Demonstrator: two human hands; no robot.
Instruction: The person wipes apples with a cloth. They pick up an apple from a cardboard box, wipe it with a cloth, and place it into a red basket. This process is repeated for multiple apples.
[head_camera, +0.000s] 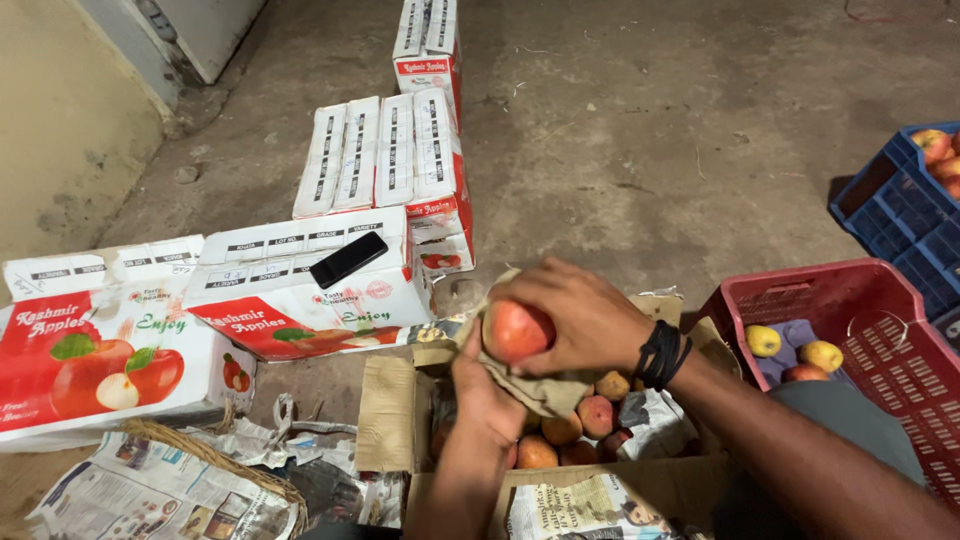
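Right hand (575, 315) clasped over red apple (515, 330), left hand (490, 395) cupped beneath with brown cloth (550, 392), above open carton (390, 415) of apples, lower layers hidden, red crate (850, 290) cut off right.

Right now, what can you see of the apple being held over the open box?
The apple is round, red with a paler orange-yellow blush, its skin smooth and slightly shiny. Only its left side shows; the right hand wraps over the top and right. Below it, the left hand presses a brown cloth against its underside. It sits above the open cardboard box of other apples. No stem or bruise is visible.
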